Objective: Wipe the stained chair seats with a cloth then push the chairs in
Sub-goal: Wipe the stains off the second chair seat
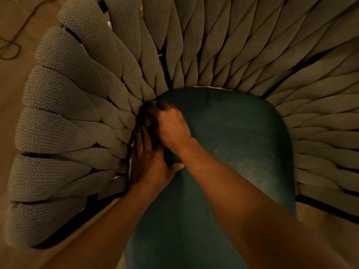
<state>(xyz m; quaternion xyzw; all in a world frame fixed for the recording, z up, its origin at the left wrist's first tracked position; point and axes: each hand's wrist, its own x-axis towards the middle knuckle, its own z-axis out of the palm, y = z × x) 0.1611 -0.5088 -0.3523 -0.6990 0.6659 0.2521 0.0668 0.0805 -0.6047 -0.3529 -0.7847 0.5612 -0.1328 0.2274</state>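
Right hand (171,125) curled, pinching small blurred wad at green seat (233,152) left edge, frame centre; left hand (150,164) flat, fingers straight, pressing seat rim beside woven backrest (77,113).

Dim warm light, soft sheen on seat, fisheye-warped edges, slight blur

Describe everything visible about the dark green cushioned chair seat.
The dark green cushioned chair seat is a rounded pad in a fine-textured, faintly sheened fabric, narrowing towards the camera. Wide grey-beige woven straps fan around its back and sides. At its left rear edge the right hand bears down with curled fingers, blurred, something small and pale beneath them. The left hand rests flat along the left edge, thumb on the cushion. No clear stain shows.
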